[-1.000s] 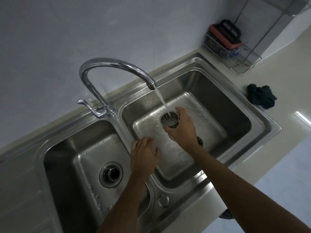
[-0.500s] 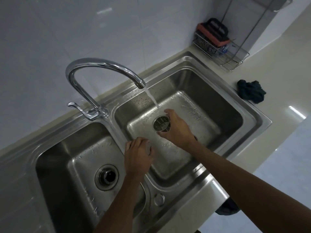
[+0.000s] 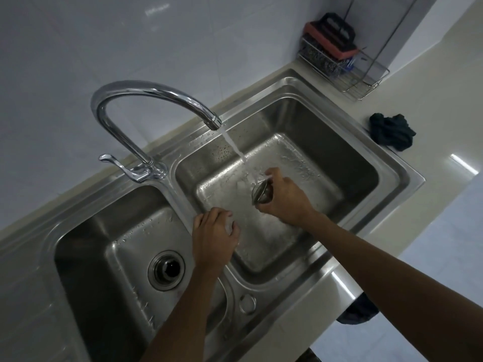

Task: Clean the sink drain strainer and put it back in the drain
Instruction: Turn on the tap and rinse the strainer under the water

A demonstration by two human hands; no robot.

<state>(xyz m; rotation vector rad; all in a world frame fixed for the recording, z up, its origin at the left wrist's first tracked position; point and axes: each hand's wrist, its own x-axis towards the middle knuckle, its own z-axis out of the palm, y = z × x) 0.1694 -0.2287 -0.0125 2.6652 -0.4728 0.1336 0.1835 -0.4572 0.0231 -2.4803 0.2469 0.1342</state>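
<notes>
The right hand point(image 3: 283, 198) is over the right basin point(image 3: 360, 163) and holds the strainer point(image 3: 260, 192) tilted under the water stream point(image 3: 235, 146). The left hand point(image 3: 213, 236) rests on the divider point(image 3: 180, 202) between the basins, nearer the person than the right hand. Left of and nearer than the left hand lies the left basin's drain point(image 3: 166, 270). The faucet point(image 3: 146, 100) stands behind the left hand, its spout reaching behind the right hand. Right of the right hand, on the worktop point(image 3: 444, 113), lies a cloth point(image 3: 392, 131); farther behind it stands a wire rack point(image 3: 366, 77) holding a brush point(image 3: 332, 35).
</notes>
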